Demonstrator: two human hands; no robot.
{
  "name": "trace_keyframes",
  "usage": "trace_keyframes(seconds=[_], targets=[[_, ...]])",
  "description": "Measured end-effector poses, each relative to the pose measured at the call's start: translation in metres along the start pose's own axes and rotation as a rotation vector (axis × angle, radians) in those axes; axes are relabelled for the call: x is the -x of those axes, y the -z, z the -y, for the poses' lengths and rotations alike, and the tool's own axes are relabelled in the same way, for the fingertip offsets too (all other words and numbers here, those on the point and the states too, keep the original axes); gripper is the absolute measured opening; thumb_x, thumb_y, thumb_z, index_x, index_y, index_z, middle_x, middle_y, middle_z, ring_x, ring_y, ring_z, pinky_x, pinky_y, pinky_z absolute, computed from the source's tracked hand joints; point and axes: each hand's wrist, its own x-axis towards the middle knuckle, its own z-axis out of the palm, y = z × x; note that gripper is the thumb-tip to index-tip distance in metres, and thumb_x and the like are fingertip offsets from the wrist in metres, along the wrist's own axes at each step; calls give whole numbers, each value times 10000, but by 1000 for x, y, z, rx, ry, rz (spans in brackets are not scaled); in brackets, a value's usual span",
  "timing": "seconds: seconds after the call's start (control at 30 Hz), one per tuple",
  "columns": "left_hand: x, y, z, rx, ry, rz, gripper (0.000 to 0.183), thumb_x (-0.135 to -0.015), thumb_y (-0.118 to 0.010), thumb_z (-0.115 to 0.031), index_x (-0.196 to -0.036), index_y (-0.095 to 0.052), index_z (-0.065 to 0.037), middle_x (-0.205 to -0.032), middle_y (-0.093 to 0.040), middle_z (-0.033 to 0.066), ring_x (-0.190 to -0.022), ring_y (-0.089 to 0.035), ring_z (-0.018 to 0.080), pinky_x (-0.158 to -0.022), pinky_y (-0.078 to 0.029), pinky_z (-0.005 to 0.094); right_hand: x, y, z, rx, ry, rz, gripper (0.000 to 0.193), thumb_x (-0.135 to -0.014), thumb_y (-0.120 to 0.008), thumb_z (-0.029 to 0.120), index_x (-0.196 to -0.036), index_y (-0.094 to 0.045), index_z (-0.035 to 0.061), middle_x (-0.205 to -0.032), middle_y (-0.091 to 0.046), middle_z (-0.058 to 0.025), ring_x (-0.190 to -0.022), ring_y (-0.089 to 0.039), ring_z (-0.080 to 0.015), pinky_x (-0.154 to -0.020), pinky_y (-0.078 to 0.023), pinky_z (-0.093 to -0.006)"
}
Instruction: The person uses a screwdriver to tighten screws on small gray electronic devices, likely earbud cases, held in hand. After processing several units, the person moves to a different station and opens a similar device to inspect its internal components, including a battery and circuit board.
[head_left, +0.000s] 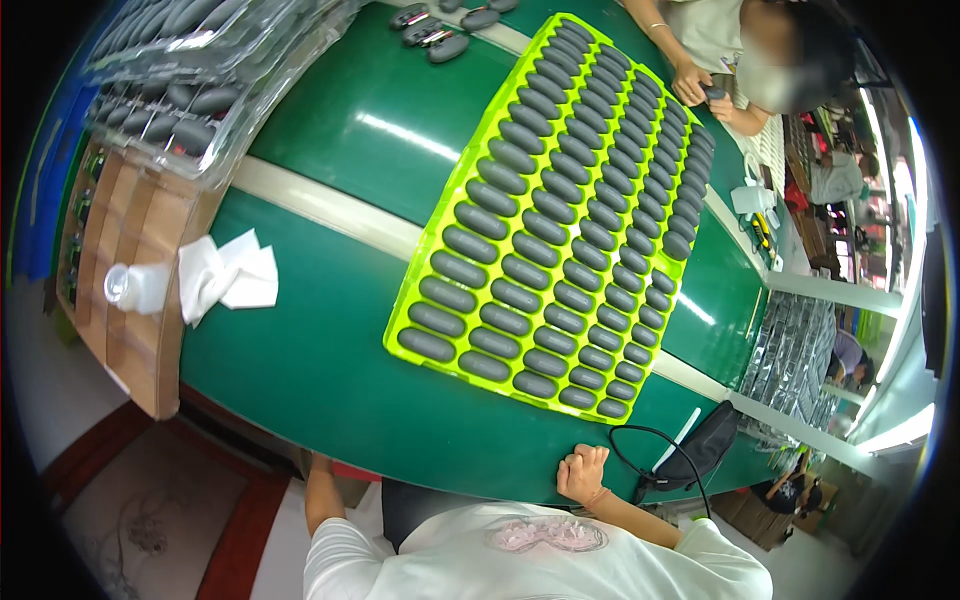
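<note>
One right fist (582, 473) on tabletop (330, 370)

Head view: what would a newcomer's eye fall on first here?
Most striking is the bright yellow-green tray slanting across the middle of the green table, filled with rows of dark grey oval pieces. Next, crumpled white paper stands out at the table's left end, near a white bottle. A black pouch lies at the near right.
</note>
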Motion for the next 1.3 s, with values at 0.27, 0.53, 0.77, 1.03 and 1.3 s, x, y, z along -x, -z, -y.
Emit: trace_keyframes(seconds=[0.27,0.53,0.77,1.03,1.3], targets=[[-22,8,-24,-78,-27,42,414,-838,-576,-250,-1161,-516,2,-1154,-525,169,-1023,-516,313,-920,-397,389,-1,2,4,22,-34,5,192,-696,-609,170,-827,-485,104,-933,-441,-93,-790,-408,-291,-722,-317,-429],[-25,-2,-44,-77,-70,80,399,-840,-573,-252,-1146,-518,-3,-1125,-524,160,-995,-509,303,-895,-396,387,-4,1,3,9,-30,-22,187,-700,-613,161,-828,-491,102,-943,-453,-95,-794,-416,-292,-722,-320,-427],[-28,-3,-54,-89,-110,103,386,-841,-571,-255,-1132,-519,-7,-1100,-522,153,-971,-502,295,-874,-396,385,0,3,5,-14,-40,-25,207,-688,-628,155,-833,-488,113,-933,-460,-93,-789,-419,-299,-708,-320,-434],[-53,-17,-80,-114,-204,102,372,-842,-568,-257,-1117,-521,-12,-1072,-521,145,-943,-495,286,-849,-396,383,2,4,5,-20,-3,-70,213,-670,-634,173,-795,-469,122,-914,-452,-88,-780,-415,-288,-697,-315,-441],[-83,-17,-79,-136,-323,173,357,-843,-565,-260,-1102,-523,-17,-1044,-520,137,-915,-487,276,-825,-395,380,-20,13,24,-62,-68,-286,187,-681,-634,52,-706,-451,80,-759,-467,-92,-658,-443,-283,-599,-348,-397]])
